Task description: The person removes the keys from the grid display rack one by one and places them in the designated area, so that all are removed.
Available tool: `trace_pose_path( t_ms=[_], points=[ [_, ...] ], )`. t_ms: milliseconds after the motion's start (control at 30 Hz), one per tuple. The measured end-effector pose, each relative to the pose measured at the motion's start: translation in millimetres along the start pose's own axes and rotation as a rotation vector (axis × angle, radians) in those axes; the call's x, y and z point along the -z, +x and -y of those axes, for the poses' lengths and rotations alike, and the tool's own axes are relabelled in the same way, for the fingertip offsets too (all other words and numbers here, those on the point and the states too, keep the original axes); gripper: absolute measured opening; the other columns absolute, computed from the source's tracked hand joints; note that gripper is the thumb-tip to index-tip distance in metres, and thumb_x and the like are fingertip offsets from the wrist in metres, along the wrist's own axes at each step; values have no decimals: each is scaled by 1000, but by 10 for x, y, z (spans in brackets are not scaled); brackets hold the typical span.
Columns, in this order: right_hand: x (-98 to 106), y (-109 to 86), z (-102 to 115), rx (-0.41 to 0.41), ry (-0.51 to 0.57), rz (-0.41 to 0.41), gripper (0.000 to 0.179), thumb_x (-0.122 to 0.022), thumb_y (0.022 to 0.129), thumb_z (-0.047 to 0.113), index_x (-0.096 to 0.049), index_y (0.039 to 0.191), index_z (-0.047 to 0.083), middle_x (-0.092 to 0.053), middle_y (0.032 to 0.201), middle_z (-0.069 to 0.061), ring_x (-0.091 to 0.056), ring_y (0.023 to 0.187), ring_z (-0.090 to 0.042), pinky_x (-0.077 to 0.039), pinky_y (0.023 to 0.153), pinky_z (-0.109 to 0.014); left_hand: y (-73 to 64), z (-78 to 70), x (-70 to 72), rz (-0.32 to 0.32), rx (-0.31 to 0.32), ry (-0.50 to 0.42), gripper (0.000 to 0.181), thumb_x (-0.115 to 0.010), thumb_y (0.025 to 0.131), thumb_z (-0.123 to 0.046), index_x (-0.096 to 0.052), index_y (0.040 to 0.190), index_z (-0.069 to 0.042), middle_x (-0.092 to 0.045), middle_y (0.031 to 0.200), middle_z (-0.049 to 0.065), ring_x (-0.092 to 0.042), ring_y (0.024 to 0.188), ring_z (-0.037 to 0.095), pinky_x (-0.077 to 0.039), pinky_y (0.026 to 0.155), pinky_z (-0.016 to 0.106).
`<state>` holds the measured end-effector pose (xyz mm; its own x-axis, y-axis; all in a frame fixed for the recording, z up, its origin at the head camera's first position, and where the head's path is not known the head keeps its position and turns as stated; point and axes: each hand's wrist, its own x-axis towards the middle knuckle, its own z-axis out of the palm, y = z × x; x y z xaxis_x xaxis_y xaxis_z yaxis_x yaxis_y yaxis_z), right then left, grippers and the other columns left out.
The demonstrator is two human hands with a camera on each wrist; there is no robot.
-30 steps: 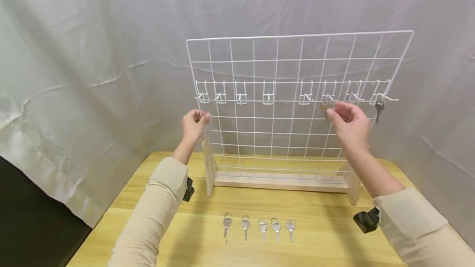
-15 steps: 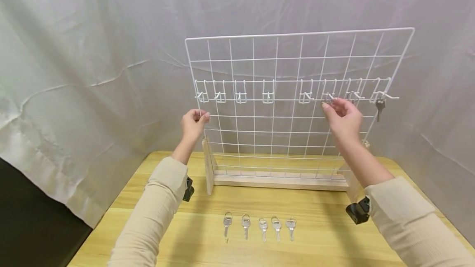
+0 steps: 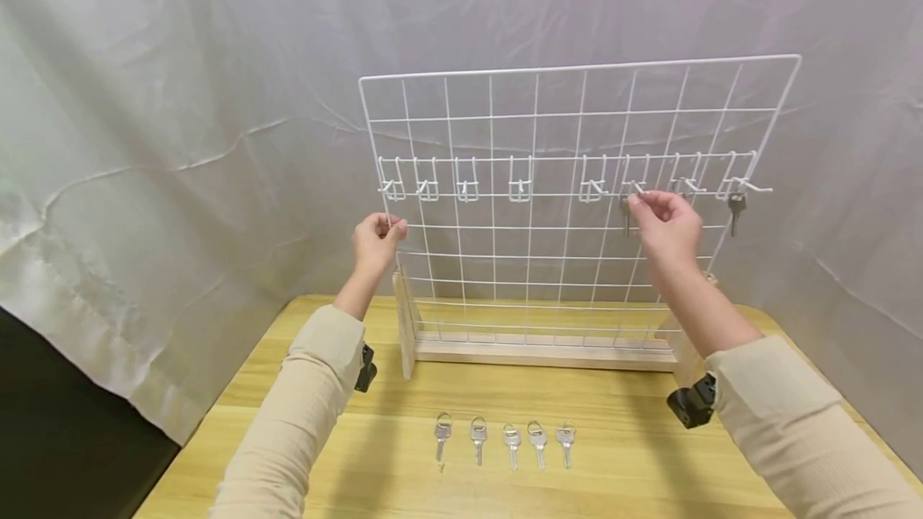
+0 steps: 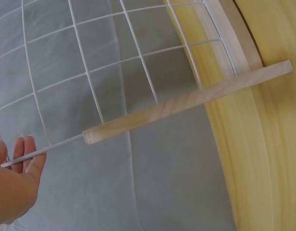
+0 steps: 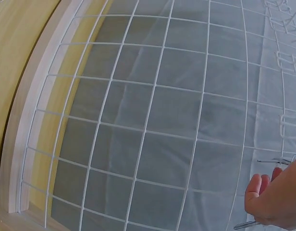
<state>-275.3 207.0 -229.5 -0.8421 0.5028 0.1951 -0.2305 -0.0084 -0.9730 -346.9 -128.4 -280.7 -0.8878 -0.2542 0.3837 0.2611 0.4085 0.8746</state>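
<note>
The key point(image 3: 625, 208) dangles right of center in the frame, long axis near upright, just left of my right hand point(image 3: 669, 229), the nearer one. Those fingertips are drawn together at the hook point(image 3: 634, 184); whether they pinch the key I cannot tell. Left of center, my left hand point(image 3: 376, 241) grips the wire grid panel's point(image 3: 536, 115) edge. Five other keys point(image 3: 511, 437) lie at lower center.

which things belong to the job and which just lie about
Likely the job:
right hand, at a key
left hand, gripping wire grid
white hooks
far-right hanging key
five laid-out keys

Probably just around:
grey curtain
black wrist cameras
</note>
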Motion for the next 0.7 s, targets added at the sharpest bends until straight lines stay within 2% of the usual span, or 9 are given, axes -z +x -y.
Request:
trace_pose_path(
  t_ms=[167,367,500,700],
  points=[
    [-7,10,22,-17,39,-10,14,-62,88,8,-55,79,17,-57,72,13,-53,68,1,-44,55,-9,10,7,-6,1,-1,7,17,-61,89,-15,-60,93,2,-68,94,23,-64,88,34,-41,64,14],
    [-11,11,38,29,27,-16,16,-63,86,6,-55,75,14,-58,62,13,-56,59,2,-46,53,-8,9,4,-23,0,-4,4,17,-61,89,-14,-60,93,2,-68,93,22,-64,86,32,-44,64,15],
    [0,-10,40,68,-16,-15,16,-63,86,5,-55,75,14,-58,63,12,-56,60,1,-48,54,-9,1,5,-14,8,2,-6,17,-61,89,-14,-60,93,3,-68,94,23,-65,88,33,-46,66,16],
    [33,-39,41,148,-150,-9,16,-60,87,4,-55,78,15,-56,68,14,-56,64,2,-51,58,-9,-1,-1,6,11,-7,-20,17,-62,89,-12,-59,93,5,-68,94,25,-65,90,36,-44,65,14]
  ],
)
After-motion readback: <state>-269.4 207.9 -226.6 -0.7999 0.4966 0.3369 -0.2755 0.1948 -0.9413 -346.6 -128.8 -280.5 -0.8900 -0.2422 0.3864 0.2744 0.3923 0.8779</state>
